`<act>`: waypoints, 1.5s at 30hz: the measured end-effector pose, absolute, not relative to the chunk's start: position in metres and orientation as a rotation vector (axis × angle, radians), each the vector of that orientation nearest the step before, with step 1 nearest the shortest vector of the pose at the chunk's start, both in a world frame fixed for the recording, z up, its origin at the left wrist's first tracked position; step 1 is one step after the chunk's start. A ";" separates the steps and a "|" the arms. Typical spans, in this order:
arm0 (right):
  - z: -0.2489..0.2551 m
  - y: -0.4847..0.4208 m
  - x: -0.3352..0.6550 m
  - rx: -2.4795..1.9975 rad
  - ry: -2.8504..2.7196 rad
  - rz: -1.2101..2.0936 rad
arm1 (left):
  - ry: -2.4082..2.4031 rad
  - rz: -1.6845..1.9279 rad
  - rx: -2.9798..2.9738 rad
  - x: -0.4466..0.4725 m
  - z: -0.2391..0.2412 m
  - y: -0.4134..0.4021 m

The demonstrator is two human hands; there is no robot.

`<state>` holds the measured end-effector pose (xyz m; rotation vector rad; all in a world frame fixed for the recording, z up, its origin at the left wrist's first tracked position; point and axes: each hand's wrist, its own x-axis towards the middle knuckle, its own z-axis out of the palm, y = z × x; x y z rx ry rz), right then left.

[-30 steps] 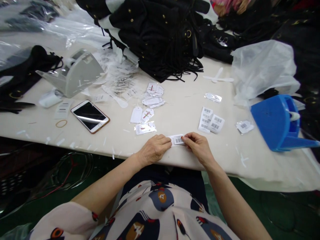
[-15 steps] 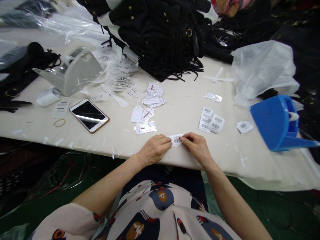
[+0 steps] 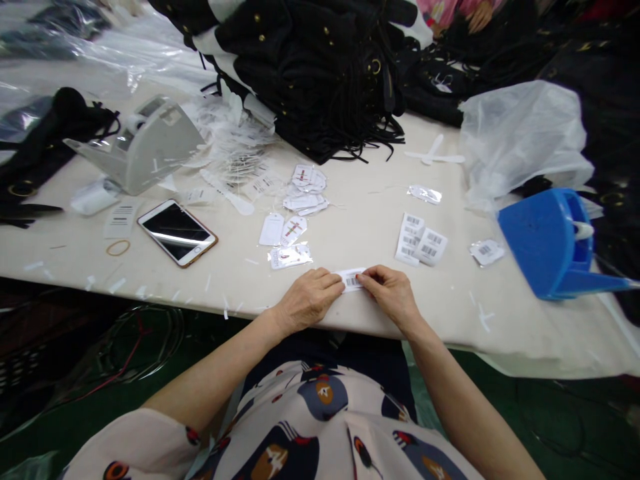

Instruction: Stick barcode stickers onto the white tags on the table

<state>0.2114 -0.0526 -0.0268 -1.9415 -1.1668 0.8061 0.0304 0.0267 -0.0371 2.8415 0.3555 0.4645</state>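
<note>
While our left hand and right hand pinch opposite ends, fingers closed, we list: barcode tag, right of phone; uneven pressure, we judge, could crease it.

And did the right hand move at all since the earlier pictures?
Yes, slightly: judged against the barcode labels lying just beyond it on the table, the right hand has shifted left, closer to the left hand.
</note>
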 end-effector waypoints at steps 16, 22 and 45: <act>-0.023 -0.073 0.189 -2.055 -1.794 0.026 | 0.315 0.408 2.911 0.035 -0.032 0.025; -0.034 -0.083 0.175 -2.093 -1.945 -0.112 | 0.305 0.494 2.809 0.034 -0.036 0.026; -0.025 -0.051 0.217 -1.977 -1.458 0.565 | 1.055 0.189 2.599 0.037 -0.004 0.033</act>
